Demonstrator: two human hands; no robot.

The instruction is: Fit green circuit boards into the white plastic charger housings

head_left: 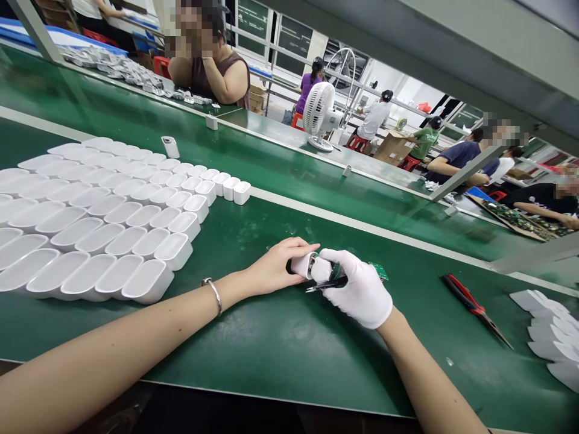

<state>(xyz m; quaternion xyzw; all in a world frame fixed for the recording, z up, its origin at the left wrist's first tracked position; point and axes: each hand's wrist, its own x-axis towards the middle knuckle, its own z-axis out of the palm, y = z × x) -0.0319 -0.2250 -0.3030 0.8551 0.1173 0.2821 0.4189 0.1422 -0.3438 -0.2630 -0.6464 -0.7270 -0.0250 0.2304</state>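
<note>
My bare left hand (274, 265), with a bracelet at the wrist, is closed around a small white plastic housing (300, 265) whose open end faces right. At that opening is a rounded white part (321, 270), touched by the fingertips of my right hand (362, 292), which wears a white glove. Black tweezers (326, 285) lie in the right hand's grip, tips pointing left below the housing. A green circuit board (379, 271) shows behind the glove; whether the hand holds it or it lies on the bench, I cannot tell.
Rows of white oval housings (149, 280) cover the left of the green bench (253, 355). Red-handled pliers (474, 306) and curved white pieces (554, 331) lie right. One housing (170, 147) stands apart at the back. Beyond are a fan (319, 108) and several people.
</note>
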